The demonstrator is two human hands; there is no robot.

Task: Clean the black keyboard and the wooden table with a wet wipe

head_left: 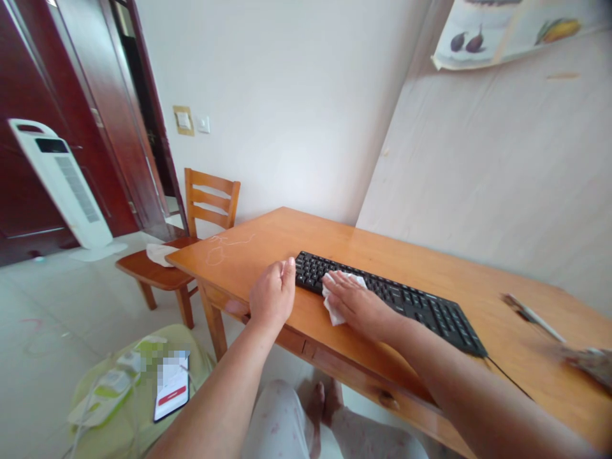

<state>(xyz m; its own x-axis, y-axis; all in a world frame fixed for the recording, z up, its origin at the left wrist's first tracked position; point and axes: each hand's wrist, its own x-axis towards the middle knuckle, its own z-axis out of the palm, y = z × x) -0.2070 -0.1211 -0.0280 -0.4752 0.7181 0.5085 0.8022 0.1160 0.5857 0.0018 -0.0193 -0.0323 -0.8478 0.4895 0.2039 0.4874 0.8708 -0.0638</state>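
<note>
A black keyboard [430,312] lies at a slant on the wooden table [382,245]. Under my right hand [354,305] is a white tissue [336,314], pressed onto the keys left of the keyboard's middle; the fingers are stretched and close together over it. My left hand [272,294] is closed at the keyboard's left end, thumb on top at its edge. The curled fingers of that hand are mostly hidden from view. A cable [509,377] runs from the keyboard's right end.
A pen-like white stick [540,322] and a blurred object [590,363] lie on the table's right side. At lower left, a green stool [191,338] bears a phone [172,386] and a power strip [108,389]. A wooden chair [210,201] stands beyond the table's left end.
</note>
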